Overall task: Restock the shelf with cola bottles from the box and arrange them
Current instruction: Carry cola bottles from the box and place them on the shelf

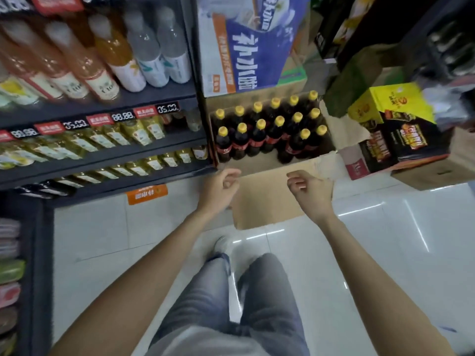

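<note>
Both the left hand (223,185) and right hand (305,188) hover loosely curled and empty; each should grip a near bottle (223,143) below its cap from the box (277,199)

Open box top, crowded on three sides

The box (270,176) is open upward, its bottles (267,129) packed close, with bare room along the near wall. The shelf (102,104) hems its left, a blue carton (246,47) overhangs behind, and a black carton (395,142) stands to its right.
</note>
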